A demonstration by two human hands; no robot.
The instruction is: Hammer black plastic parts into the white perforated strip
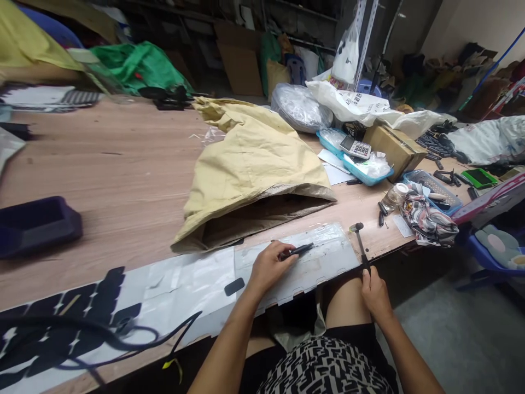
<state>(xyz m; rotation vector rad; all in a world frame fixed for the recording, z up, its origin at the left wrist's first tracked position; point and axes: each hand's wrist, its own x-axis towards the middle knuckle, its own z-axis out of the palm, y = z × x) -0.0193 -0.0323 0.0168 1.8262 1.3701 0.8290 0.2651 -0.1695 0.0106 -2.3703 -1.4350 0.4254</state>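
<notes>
My left hand (271, 267) is closed round a slim, dark, elongated piece (301, 250), which it holds over the tape-covered white board (344, 257) at the table's front edge. The exact kind of this piece cannot be made out. In my right hand (375, 293) is a small hammer (360, 236), gripped by its dark handle, with its head up beside the board's right end. A dark rounded flat piece (234, 287) lies on the white surface, left of my left wrist. Just beyond the board, a yellowish sack (254, 158) lies with its dark mouth facing me.
Dark flat pieces (92, 298) and a black cable (139, 345) cover the front left. A dark blue bin (39, 227) stands at the left. Blue trays (371, 176), a calculator (355, 147), a cardboard box (394, 148) and a patterned cloth (429, 216) sit at the right.
</notes>
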